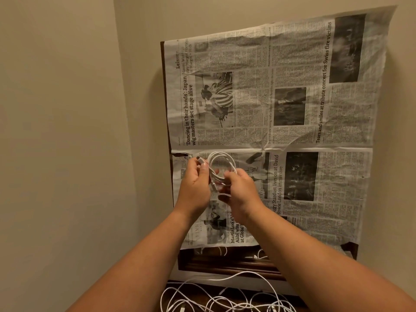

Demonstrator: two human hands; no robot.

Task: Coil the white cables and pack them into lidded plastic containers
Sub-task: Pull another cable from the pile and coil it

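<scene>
Both hands were raised over a newspaper point(292, 91) spread flat on a dark wooden table point(166, 97), and between them they held a white cable point(221, 159) wound into a few round loops. The left hand point(194, 188) pinched the cable's plug point(201, 161) between thumb and curled fingers, at the left of the loops. The right hand point(242, 192) had its fingers curled round the lower part of the loops, where the strands gathered. The two hands were close together, nearly touching, and the loops rose above them, clear of the paper.

The sheet lay sideways to the viewer, so its print ran up the page. Under the section name "Leisure" one headline read "'Dancing in their hands': Japan wig masters set stage alive". On the far right ran "Tears and smiles at tribute concert for Swiss fire victims". Beside the right wrist stood "Stardust lives on at David Bowie London immersive" (its first word was partly hidden by the hand). Near the left forearm the words "Martin Looi's" and "Alibi" could be read, with the rest covered. The smaller body text was too fine to make out.

At the near edge of the table, below the forearms, a tangle of loose white cables point(225, 298) lay in a heap. A beige wall point(67, 109) rose to the left.
</scene>
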